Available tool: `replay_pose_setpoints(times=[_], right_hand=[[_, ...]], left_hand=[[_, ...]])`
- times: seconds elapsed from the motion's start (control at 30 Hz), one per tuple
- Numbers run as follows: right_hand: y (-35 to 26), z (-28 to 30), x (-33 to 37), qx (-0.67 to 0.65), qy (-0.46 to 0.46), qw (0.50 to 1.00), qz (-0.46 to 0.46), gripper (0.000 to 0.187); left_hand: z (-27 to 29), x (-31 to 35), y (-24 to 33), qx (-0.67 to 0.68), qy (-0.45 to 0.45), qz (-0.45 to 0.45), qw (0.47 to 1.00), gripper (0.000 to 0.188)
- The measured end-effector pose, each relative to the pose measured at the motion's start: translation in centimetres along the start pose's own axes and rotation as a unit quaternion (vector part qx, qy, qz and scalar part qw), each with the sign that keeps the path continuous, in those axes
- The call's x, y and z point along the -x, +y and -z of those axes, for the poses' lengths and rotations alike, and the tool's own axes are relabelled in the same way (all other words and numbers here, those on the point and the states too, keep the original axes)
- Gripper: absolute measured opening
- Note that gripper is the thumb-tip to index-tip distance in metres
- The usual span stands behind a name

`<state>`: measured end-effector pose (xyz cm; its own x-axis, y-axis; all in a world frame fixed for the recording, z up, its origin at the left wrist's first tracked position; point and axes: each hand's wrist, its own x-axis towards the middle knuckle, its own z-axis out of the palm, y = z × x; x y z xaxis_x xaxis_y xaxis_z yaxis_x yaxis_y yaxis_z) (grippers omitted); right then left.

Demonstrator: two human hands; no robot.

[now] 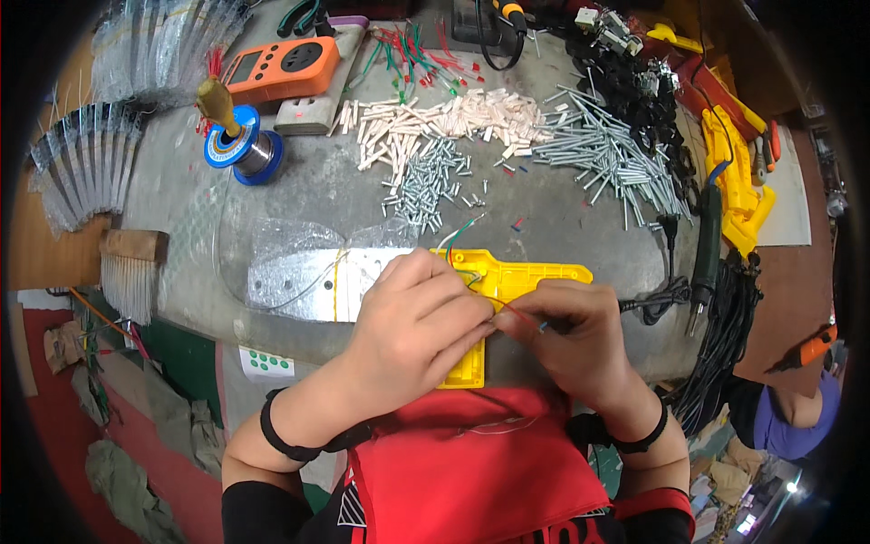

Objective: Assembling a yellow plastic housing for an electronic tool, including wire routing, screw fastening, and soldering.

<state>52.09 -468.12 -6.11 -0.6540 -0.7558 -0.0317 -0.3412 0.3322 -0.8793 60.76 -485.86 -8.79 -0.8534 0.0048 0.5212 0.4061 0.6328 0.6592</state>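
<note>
In front of me lies a yellow plastic housing point(541, 275), an open half-shell with ribs inside, its lower part under my hands. My left hand point(412, 317) arches over it, fingers together, the fingertips closed on a thin red wire point(514, 311). My right hand point(580, 340) pinches the same wire close by, thumb against the fingers. A small blue tip point(542, 326) shows at the right fingers. Green and white wires point(450, 240) rise from the housing above my left hand. To the left, a flat white strip in clear bubble wrap point(294, 286) touches my left hand.
Pale sleeves point(399, 127), short screws point(430, 181) and long screws point(616, 154) lie heaped beyond. A solder spool point(256, 159) and orange multimeter point(285, 70) stand far left. A soldering iron point(707, 245) and black cables point(725, 317) are at right; red cloth point(480, 453) covers my lap.
</note>
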Motion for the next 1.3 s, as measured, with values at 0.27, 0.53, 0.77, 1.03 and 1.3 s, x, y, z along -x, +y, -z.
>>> replay_pose_setpoints(times=[0.27,0.53,0.77,1.03,1.3], right_hand=[[-0.8,8.3,-4.7,0.124,-0.088,0.985,0.083,0.017],[4.8,4.9,-14.7,0.4,-0.063,0.871,0.278,0.012],[1.1,4.9,-11.9,0.284,-0.022,0.933,0.219,0.011],[-0.2,3.4,-7.3,-0.265,-0.096,0.947,-0.156,0.014],[0.9,3.0,-7.1,-0.304,-0.116,0.932,-0.162,0.015]], left_hand=[[1.7,-0.4,1.2,-0.007,0.03,0.013,0.999,0.025],[0.6,-1.9,0.3,-0.075,0.051,0.181,0.979,0.015],[0.6,-1.3,-0.7,-0.089,0.073,0.161,0.98,0.009],[0.5,-1.8,-0.9,-0.086,0.039,0.117,0.989,0.007],[0.6,-1.6,-0.9,-0.091,0.038,0.117,0.988,0.007]])
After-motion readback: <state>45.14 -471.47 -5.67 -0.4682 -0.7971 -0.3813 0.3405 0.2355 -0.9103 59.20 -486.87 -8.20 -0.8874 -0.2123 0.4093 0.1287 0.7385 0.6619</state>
